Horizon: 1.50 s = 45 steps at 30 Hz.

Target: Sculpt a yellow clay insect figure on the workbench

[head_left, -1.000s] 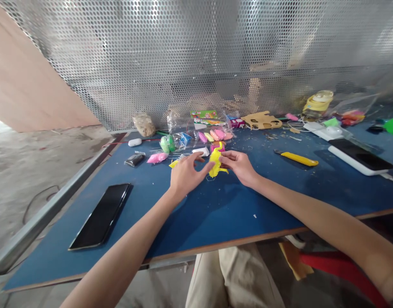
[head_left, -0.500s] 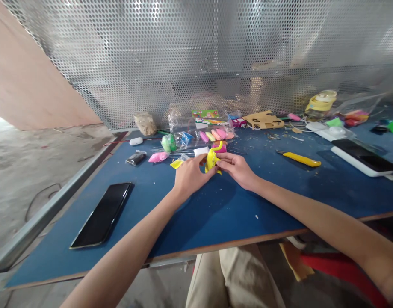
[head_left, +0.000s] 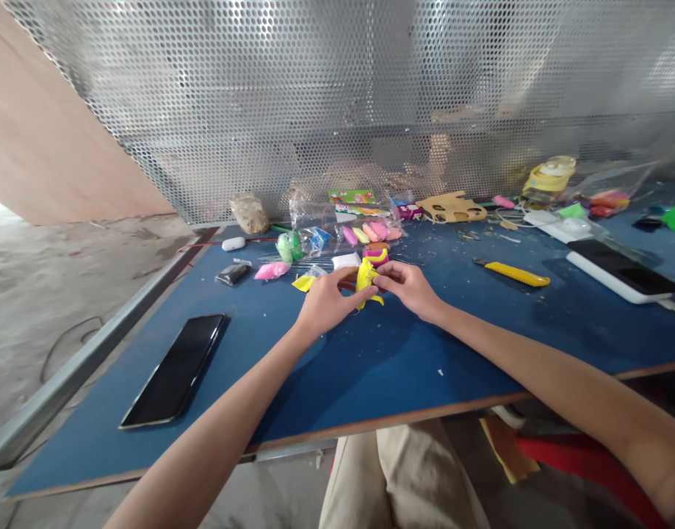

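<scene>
A yellow clay figure (head_left: 364,275) with thin pieces sticking out at its top and bottom is held between both hands above the blue table (head_left: 337,375). My left hand (head_left: 327,300) grips its left side between thumb and fingers. On its right side, the closed fingertips of my right hand (head_left: 408,288) pinch the figure. Just behind stand a magenta piece (head_left: 377,255) and a white packet (head_left: 346,261). A yellow packet (head_left: 303,282) lies left of my left hand, with a pink packet (head_left: 272,270) farther left.
A black phone (head_left: 175,371) lies at the left. To the right are a yellow cutter (head_left: 516,274) and another phone (head_left: 626,266) on a white block. Clear bags with coloured clay packets (head_left: 370,232) sit at the back, before a perforated metal panel (head_left: 315,88).
The yellow figure has tilted slightly between my fingers, and its top and bottom pieces now point more to the right. Both hands keep their hold with small finger shifts.
</scene>
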Tool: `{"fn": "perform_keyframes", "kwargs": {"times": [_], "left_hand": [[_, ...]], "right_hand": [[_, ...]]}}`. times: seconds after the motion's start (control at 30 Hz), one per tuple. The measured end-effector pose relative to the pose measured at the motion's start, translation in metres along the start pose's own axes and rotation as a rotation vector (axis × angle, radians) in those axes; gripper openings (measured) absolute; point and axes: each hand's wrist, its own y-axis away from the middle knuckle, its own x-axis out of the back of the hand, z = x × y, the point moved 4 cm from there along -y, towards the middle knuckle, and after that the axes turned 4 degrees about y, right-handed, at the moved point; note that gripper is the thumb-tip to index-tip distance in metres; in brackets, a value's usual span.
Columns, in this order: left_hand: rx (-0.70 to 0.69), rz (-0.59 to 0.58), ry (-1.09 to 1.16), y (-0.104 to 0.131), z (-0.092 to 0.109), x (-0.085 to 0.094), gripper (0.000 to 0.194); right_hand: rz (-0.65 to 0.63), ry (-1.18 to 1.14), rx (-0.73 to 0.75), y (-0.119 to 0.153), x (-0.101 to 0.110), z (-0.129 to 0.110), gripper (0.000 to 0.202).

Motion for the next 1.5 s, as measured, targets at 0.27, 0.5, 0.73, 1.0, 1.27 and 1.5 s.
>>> {"fn": "perform_keyframes", "kwargs": {"times": [0.27,0.5,0.73,1.0,1.27,1.5], "left_hand": [[0.094,0.056,0.226,-0.004,-0.006,0.005,0.046],[0.154,0.013,0.401,-0.004,-0.005,0.004,0.048],[0.153,-0.022,0.529,-0.004,0.001,0.01,0.052],[0.086,-0.118,0.358,-0.001,0.007,0.014,0.061],[-0.102,-0.06,-0.204,0.0,0.013,0.021,0.064],[-0.172,-0.097,-0.511,0.002,0.013,0.018,0.067]], "right_hand": [[-0.021,0.22,0.024,0.008,0.004,-0.01,0.034],[-0.077,0.457,0.089,0.014,-0.002,-0.021,0.035],[-0.095,0.455,0.074,0.009,0.008,-0.014,0.043],[-0.205,0.388,0.028,0.009,-0.005,-0.003,0.035],[-0.093,0.729,0.192,0.004,0.032,-0.019,0.017],[-0.207,0.88,0.524,0.003,0.03,-0.028,0.043]]}}
